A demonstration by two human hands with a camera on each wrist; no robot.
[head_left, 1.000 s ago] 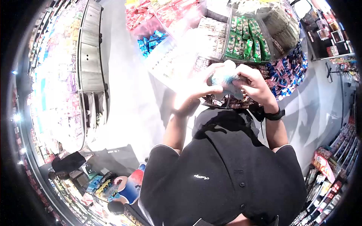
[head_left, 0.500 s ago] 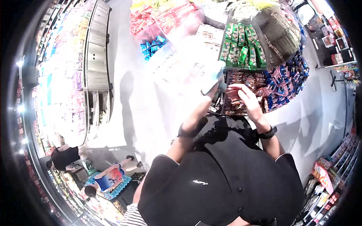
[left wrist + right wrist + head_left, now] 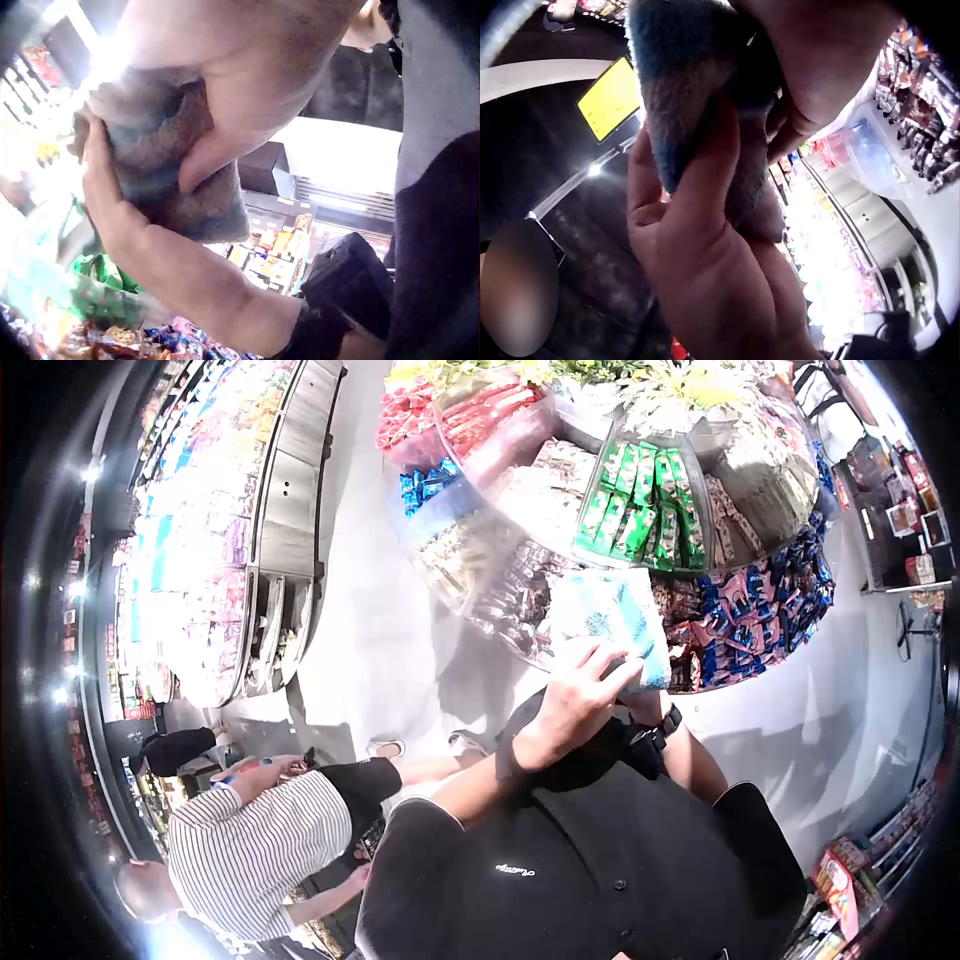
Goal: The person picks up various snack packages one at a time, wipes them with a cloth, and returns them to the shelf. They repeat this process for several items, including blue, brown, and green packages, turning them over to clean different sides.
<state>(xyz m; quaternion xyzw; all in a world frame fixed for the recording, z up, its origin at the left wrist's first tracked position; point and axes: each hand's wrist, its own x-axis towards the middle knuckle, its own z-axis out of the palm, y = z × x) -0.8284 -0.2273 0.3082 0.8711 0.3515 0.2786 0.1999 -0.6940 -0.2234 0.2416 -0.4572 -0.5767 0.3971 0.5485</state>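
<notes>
Both hands hold a fuzzy blue and white cloth [image 3: 610, 610] in front of the body, over the near edge of a candy display. My left hand [image 3: 580, 695] grips it from the near side; in the left wrist view its thumb lies across the folded cloth [image 3: 157, 142]. Below and behind the cloth is my right hand [image 3: 645, 705], mostly hidden by it in the head view. The right wrist view shows this right hand [image 3: 705, 247] pinching the cloth [image 3: 679, 97] between thumb and fingers, with the left hand [image 3: 825, 60] close by.
The round display has bins of green packets [image 3: 645, 505], blue and pink wrapped sweets [image 3: 765, 610] and brown packets [image 3: 525, 585]. A long stocked shelf [image 3: 290, 500] runs along the left. At lower left is a person in a striped shirt [image 3: 265, 850].
Half a second ago the left hand held the cloth while the right was apart with loose fingers; now both hold it, spread flatter. The person in stripes has come further into view.
</notes>
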